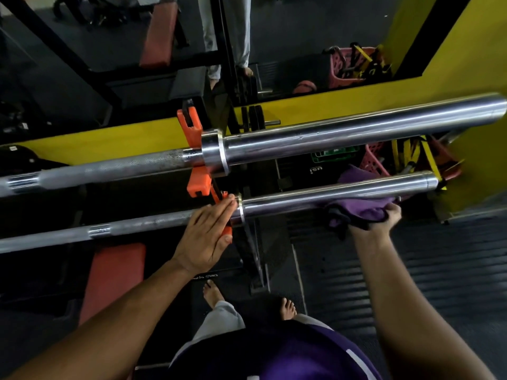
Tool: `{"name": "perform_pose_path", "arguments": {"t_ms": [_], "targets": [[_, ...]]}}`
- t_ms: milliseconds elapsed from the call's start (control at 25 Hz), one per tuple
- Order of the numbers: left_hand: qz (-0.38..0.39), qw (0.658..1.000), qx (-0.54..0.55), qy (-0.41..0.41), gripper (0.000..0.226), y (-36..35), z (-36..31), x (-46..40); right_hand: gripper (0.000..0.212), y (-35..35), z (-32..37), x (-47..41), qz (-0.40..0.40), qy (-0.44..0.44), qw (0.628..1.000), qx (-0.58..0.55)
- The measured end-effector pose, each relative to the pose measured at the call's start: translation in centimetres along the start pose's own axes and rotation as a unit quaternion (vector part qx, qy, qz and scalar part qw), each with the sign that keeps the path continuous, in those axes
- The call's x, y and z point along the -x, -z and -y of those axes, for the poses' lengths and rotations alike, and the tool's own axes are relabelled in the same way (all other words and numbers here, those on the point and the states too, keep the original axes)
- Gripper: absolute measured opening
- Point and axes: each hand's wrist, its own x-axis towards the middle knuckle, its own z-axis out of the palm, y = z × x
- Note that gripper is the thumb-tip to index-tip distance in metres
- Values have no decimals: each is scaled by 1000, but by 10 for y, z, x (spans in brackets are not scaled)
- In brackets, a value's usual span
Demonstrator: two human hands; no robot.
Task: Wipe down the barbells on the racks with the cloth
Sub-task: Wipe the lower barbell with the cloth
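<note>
Two barbells were seen lying across the frame on orange rack hooks point(195, 127). The lower barbell point(315, 200) ran from the left edge to the right of centre, with the upper barbell point(343, 135) above it. A purple cloth point(362, 209) was draped over the lower bar's sleeve and was gripped from beneath by the right hand point(384, 220). The left hand point(208, 237), fingers straight, was pressed against the lower barbell at its collar, beside the lower orange hook.

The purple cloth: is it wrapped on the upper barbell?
No, the purple cloth is draped over the lower barbell's sleeve, gripped by the right hand.
</note>
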Motion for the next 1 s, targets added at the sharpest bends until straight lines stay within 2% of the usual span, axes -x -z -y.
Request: {"name": "perform_pose_path", "arguments": {"t_ms": [40, 80, 160, 200, 240, 280, 360, 480, 520, 600, 640, 720, 760, 800, 840, 880, 920, 960, 1000], "targets": [[0, 1000, 0, -1, 64, 0, 0, 1, 82, 15, -7, -25, 40, -15, 999, -7], [-2, 1000, 0, -2, 64, 1, -1, 1, 94, 18, -13, -34, 69, -73, 994, -40], [-2, 1000, -1, -1, 63, 1, 0, 0, 81, 41, -35, -46, 69, -64, 995, -27], [2, 1000, -2, -2, 63, 0, 0, 1, 72, 37, -42, -29, 95, -57, 993, -36], [2, 1000, -4, 0, 63, 0, -2, 1, 62, 21, -51, -9, 77, -49, 995, -42], [-1, 1000, -3, 4, 63, 1, -2, 0, 58, 14, -58, -12, 79, -33, 995, -41], [-2, 1000, 6, 5, 63, 1, -2, 1, 66, 1, -75, -8, 62, -20, 994, -84], [-6, 1000, 8, 1, 63, 1, -3, 1, 40, -33, -95, -7, 7, -47, 996, -78], [-7, 1000, 11, 2, 63, 2, -3, 1, 42, -43, -104, 1, 7, -72, 997, -38], [-12, 1000, 14, 3, 63, 2, -2, 1, 58, -49, -126, 11, 84, -82, 993, 22], [-11, 1000, 14, 1, 63, 2, -1, 0, 61, -48, -135, 16, 152, -77, 985, 28], [-9, 1000, 14, -10, 63, 1, 0, 1, 63, -55, -129, 26, 200, -88, 972, 83], [-13, 1000, 13, -14, 63, 0, 0, 2, 61, -59, -116, 29, 239, -98, 957, 132], [-20, 1000, 14, -12, 63, 0, 0, 2, 56, -60, -103, 28, 332, -86, 923, 173], [-22, 1000, 18, -7, 62, 0, 0, 1, 51, -45, -90, 24, 389, -22, 903, 182], [-20, 1000, 20, -3, 62, 0, 0, 1, 46, -35, -77, 21, 401, -12, 903, 153], [-16, 1000, 19, -2, 62, 0, -1, 2, 46, -26, -64, 15, 332, -44, 929, 160], [-14, 1000, 15, -1, 62, 0, -2, 3, 45, -13, -60, 7, 201, -62, 968, 135], [-11, 1000, 16, 2, 62, -1, -2, 3, 37, 1, -60, -1, 130, -64, 984, 103]]}}
